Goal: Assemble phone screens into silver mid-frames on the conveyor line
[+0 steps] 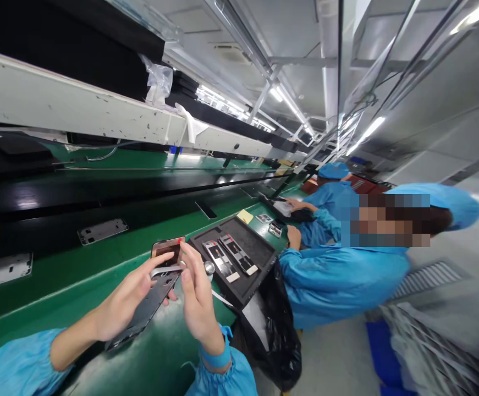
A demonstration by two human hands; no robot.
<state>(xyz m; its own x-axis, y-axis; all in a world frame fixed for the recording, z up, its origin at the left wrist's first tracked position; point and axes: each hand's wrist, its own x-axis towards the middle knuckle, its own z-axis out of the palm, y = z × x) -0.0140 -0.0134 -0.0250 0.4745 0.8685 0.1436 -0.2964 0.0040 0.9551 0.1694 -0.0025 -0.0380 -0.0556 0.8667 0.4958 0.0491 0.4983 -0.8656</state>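
While left fingers (161, 262) clamp phone (145, 313), grip of right fingers (195, 259) unclear; red labels (227, 238) illegible

2 phones (237, 256) lie side by side in a tray (262, 246) on the table (173, 335), a note (245, 216) past the tray's far corner, a bag (281, 330) by its right edge.

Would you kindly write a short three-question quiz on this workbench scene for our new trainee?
1. How many phone units lie in the black tray?
2. True or false: the yellow slip lies inside the tray.
3. What does the wearer's left hand hold? A) a screwdriver, B) a phone part, C) a paper cup.

Key:
1. Two.
2. False; it lies on the green bench, outside the tray.
3. B.
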